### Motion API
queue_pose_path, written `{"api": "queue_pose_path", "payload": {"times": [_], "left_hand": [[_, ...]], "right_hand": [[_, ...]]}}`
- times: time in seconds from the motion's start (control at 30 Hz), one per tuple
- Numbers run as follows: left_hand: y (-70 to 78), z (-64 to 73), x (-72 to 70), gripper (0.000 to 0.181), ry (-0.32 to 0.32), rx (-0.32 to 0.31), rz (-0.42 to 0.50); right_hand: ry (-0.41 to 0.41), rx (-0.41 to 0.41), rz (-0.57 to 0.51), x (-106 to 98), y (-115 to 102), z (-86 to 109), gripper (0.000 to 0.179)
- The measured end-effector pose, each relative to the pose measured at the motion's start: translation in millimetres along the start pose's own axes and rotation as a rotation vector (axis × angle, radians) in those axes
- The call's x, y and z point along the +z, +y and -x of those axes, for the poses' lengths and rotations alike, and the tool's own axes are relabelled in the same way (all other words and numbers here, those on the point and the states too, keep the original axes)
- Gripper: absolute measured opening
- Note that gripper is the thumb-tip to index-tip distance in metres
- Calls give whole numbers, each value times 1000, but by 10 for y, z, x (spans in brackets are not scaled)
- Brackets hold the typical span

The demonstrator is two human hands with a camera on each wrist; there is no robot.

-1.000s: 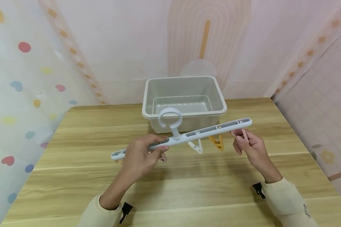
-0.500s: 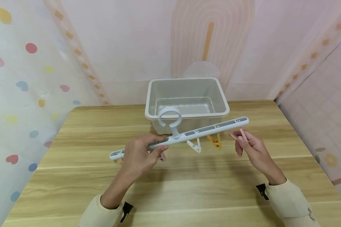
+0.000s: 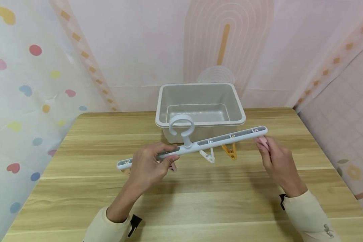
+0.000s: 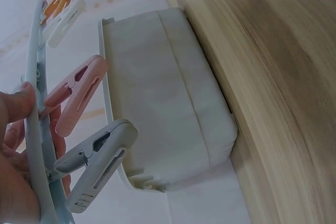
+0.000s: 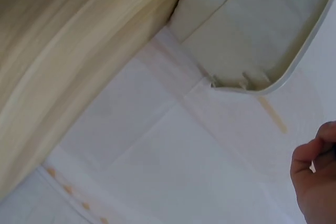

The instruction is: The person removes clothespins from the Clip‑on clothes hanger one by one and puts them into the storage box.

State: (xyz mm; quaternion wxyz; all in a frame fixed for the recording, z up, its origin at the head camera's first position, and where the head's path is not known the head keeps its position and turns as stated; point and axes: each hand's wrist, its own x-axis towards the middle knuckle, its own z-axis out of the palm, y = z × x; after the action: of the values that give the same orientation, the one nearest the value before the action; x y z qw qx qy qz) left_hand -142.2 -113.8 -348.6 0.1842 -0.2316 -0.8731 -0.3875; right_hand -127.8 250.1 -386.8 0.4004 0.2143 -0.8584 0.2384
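A pale blue clip hanger point(image 3: 220, 140) with a ring-shaped hook point(image 3: 182, 125) is held slanted above the table, its right end higher in the head view. My left hand point(image 3: 149, 164) grips its bar left of the hook. At the bar's right end my right hand point(image 3: 279, 161) pinches a pink clothespin point(image 3: 264, 142). Below the bar hang a white clothespin point(image 3: 208, 155) and an orange clothespin point(image 3: 231, 152). By my left hand, the left wrist view shows another pink clothespin point(image 4: 81, 95) and a grey clothespin point(image 4: 100, 161). My right fingertips are partly cut off in the right wrist view.
Behind the hanger, a light grey plastic bin point(image 3: 240, 116) stands on the wood-grain table point(image 3: 199, 208) near its back edge. Patterned cloth point(image 3: 133, 50) hangs behind the table and along both sides.
My right hand has turned and moved slightly right, and its fingers have closed more tightly round the pink clothespin under the bar's end. The left hand keeps its grip on the hanger.
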Motion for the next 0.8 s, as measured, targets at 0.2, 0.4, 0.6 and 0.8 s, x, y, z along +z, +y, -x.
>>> {"api": "queue_pose_path", "payload": {"times": [0.2,0.4,0.6,0.8], "left_hand": [[1,-2,6,21,8,12,29],[2,3,11,21,14,7,71],[21,6,21,22,0,0,130],[56,5,-2,22,-27,-30,168]], "right_hand": [[55,-44,99,-13,26,-24,57],[-21,130,-553,16,-31,-34,19],[-243,156,-1222,85,-61,-11,44],[-284,115,-1424,141,-67,-27,45]]}}
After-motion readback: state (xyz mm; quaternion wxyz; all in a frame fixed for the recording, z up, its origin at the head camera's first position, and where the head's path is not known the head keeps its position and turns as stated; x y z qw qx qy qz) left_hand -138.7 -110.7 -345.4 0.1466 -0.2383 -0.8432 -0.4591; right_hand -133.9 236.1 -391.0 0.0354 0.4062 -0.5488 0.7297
